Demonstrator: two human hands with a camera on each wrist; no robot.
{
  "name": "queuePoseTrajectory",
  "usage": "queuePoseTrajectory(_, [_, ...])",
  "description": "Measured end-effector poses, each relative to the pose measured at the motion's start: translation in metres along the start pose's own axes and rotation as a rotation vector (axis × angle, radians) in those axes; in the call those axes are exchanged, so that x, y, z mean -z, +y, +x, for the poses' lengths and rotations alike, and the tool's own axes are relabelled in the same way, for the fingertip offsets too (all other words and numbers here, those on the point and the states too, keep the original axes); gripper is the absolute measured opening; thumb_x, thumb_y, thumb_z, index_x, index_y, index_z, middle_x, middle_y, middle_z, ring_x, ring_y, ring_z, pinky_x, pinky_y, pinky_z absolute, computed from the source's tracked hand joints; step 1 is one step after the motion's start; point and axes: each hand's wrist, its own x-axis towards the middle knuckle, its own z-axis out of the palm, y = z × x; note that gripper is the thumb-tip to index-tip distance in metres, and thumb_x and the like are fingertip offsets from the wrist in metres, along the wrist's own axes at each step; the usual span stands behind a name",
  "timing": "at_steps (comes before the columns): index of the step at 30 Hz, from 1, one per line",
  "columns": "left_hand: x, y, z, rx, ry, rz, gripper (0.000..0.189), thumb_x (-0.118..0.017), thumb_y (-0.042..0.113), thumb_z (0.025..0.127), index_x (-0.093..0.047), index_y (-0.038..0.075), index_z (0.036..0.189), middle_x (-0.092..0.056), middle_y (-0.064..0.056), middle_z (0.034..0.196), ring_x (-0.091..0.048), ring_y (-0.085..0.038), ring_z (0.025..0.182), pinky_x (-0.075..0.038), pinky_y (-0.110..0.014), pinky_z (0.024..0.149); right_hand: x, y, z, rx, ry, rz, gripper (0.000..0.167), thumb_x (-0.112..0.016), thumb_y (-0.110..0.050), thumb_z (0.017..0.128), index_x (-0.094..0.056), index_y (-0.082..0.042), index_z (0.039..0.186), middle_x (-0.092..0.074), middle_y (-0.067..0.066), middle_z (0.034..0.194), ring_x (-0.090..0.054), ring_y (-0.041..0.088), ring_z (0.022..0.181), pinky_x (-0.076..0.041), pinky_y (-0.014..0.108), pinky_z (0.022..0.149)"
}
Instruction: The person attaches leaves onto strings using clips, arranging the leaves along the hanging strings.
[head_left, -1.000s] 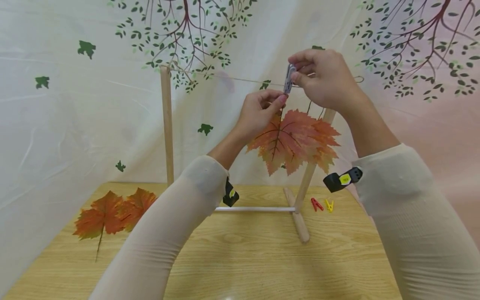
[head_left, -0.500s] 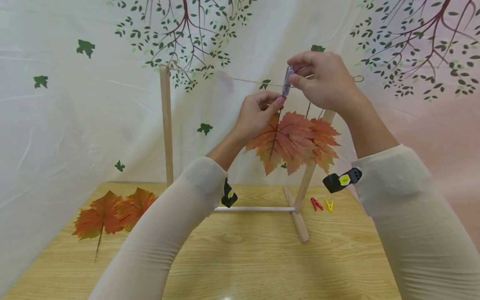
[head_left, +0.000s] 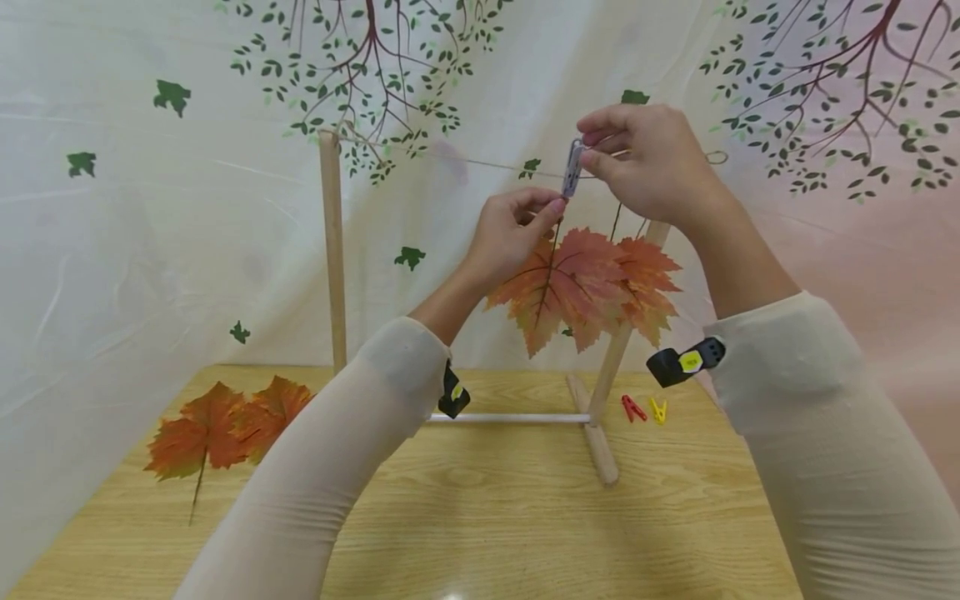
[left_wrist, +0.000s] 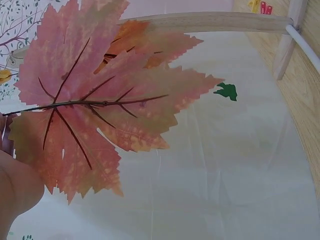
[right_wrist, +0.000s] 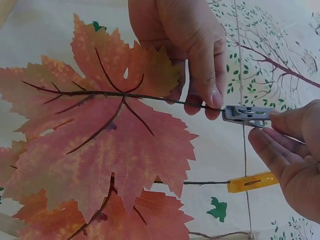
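In the head view, my left hand [head_left: 517,229] pinches the thin stem [right_wrist: 192,103] of an orange-pink artificial maple leaf [head_left: 551,283]. My right hand [head_left: 652,162] holds a grey clothespin [right_wrist: 245,115] by its handle end, between thumb and fingers. The clothespin's tip meets the top of the stem, close to my left fingertips. A string [head_left: 487,161] crosses at the clothespin; whether it lies in the clip's mouth I cannot tell. Beside this leaf hangs another maple leaf [head_left: 651,275], and a yellow-orange clothespin [right_wrist: 252,182] grips a stem at the string.
The string spans a wooden frame with a left post [head_left: 333,250], a right post [head_left: 611,371] and a white lower bar [head_left: 510,418]. On the table [head_left: 465,517] lie orange maple leaves [head_left: 206,429] at left, a red clothespin [head_left: 633,408] and a yellow clothespin [head_left: 658,411] at right.
Both hands, the grey clothespin and the pinched leaf have shifted slightly down and left. Both holds are kept; the leaves and clothespins on the table have not moved.
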Motion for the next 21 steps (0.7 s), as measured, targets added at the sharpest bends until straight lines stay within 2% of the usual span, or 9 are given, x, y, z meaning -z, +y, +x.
queuePoseTrajectory(3, [0.002, 0.000, -0.002, 0.002, -0.003, -0.004, 0.023, -0.063, 0.016, 0.103, -0.073, -0.002, 0.113, -0.072, -0.015, 0.101, -0.068, -0.022, 0.083, -0.058, -0.032, 0.079, 0.001, 0.000, -0.001, 0.002, 0.012, -0.011, 0.043, -0.055, -0.023, 0.107, -0.053, -0.009, 0.148, -0.060, 0.012, 0.139, -0.061, 0.025, 0.127, -0.049, 0.046, 0.106])
queuePoseTrajectory(6, [0.006, 0.001, -0.004, -0.001, -0.004, 0.016, 0.024, -0.063, 0.018, 0.103, -0.074, -0.002, 0.113, -0.072, -0.016, 0.102, -0.067, -0.022, 0.085, -0.056, -0.029, 0.078, 0.002, 0.001, -0.002, 0.007, 0.023, -0.015, 0.042, -0.055, -0.023, 0.107, -0.054, -0.008, 0.147, -0.062, 0.012, 0.138, -0.061, 0.026, 0.126, -0.049, 0.045, 0.105])
queuePoseTrajectory(10, [0.013, 0.000, -0.007, -0.011, 0.004, 0.064, 0.025, -0.063, 0.021, 0.103, -0.075, 0.001, 0.113, -0.073, -0.015, 0.103, -0.067, -0.021, 0.087, -0.049, -0.027, 0.066, 0.006, 0.002, -0.005, 0.027, 0.048, -0.017, 0.041, -0.056, -0.024, 0.107, -0.056, -0.007, 0.144, -0.063, 0.011, 0.137, -0.062, 0.026, 0.125, -0.049, 0.044, 0.106])
queuePoseTrajectory(13, [0.020, -0.002, -0.009, -0.014, 0.008, 0.092, 0.025, -0.063, 0.023, 0.103, -0.075, 0.003, 0.113, -0.073, -0.011, 0.101, -0.068, -0.020, 0.088, -0.049, -0.028, 0.061, 0.011, 0.005, -0.007, 0.043, 0.070, -0.017, 0.041, -0.057, -0.024, 0.107, -0.057, -0.007, 0.144, -0.063, 0.011, 0.137, -0.062, 0.026, 0.125, -0.048, 0.041, 0.107])
queuePoseTrajectory(17, [0.030, -0.003, -0.014, -0.026, 0.017, 0.129, 0.024, -0.064, 0.022, 0.104, -0.075, 0.003, 0.112, -0.074, -0.008, 0.098, -0.067, -0.018, 0.086, -0.055, -0.029, 0.068, 0.017, 0.008, -0.012, 0.053, 0.102, -0.012, 0.041, -0.057, -0.024, 0.106, -0.058, -0.007, 0.143, -0.064, 0.011, 0.136, -0.062, 0.026, 0.125, -0.047, 0.034, 0.108])
queuePoseTrajectory(21, [0.042, -0.003, -0.019, -0.046, 0.029, 0.167, 0.024, -0.063, 0.021, 0.104, -0.075, 0.002, 0.112, -0.074, -0.009, 0.097, -0.067, -0.019, 0.084, -0.054, -0.029, 0.072, 0.024, 0.011, -0.016, 0.068, 0.162, -0.003, 0.039, -0.058, -0.024, 0.106, -0.060, -0.005, 0.140, -0.066, 0.011, 0.132, -0.065, 0.020, 0.121, -0.048, 0.026, 0.104])
